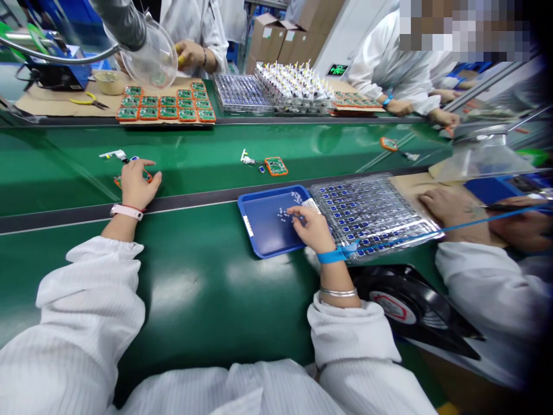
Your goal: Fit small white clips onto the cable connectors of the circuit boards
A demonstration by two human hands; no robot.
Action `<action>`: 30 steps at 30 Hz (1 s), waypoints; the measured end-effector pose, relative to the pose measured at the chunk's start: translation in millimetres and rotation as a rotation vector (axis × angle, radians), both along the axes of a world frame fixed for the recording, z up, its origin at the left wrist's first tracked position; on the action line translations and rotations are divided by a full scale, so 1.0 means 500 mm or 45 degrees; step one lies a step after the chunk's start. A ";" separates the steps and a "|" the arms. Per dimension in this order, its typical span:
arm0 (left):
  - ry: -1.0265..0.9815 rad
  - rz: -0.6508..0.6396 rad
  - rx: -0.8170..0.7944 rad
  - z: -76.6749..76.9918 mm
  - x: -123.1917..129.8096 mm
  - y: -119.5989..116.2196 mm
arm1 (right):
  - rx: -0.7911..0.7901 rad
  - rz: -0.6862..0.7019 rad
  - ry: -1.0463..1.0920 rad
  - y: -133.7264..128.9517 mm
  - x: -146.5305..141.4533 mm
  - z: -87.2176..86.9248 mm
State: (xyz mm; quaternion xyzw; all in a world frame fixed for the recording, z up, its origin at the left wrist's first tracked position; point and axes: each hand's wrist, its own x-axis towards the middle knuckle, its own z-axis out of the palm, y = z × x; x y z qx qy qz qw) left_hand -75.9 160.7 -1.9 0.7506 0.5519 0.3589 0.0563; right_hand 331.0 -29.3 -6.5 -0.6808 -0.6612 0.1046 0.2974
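Observation:
My left hand (139,183) reaches onto the green belt, fingers apart, over an orange-edged circuit board (117,181) that it partly covers. A white part (114,154) with a small yellow piece lies at its fingertips. My right hand (314,228), with a blue wrist strap, is over the blue tray (264,246). Its thumb and forefinger are pinched together beside small whitish pieces (283,214); whatever they hold is too small to make out. Farther along the belt lie another orange-edged board (276,166) and a white part (247,158), with a small blue-faced piece (261,169) between them.
Clear plastic trays (371,216) of blue-faced pieces stand right of the blue tray. A black fan (415,305) is near my right forearm. Across the belt are rows of boards (168,106), pliers (88,101) and trays of white parts (294,86). Co-workers' hands (453,208) are nearby.

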 end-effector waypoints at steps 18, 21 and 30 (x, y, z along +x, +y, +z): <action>-0.114 -0.140 -0.091 0.008 0.045 -0.050 | 0.087 -0.119 -0.045 0.021 0.021 -0.014; -0.046 -0.402 -0.105 0.011 0.081 -0.082 | 0.086 -0.073 -0.073 0.033 0.027 -0.027; 0.357 -0.830 -0.182 -0.001 0.156 -0.122 | 0.005 0.034 -0.044 0.036 0.038 -0.035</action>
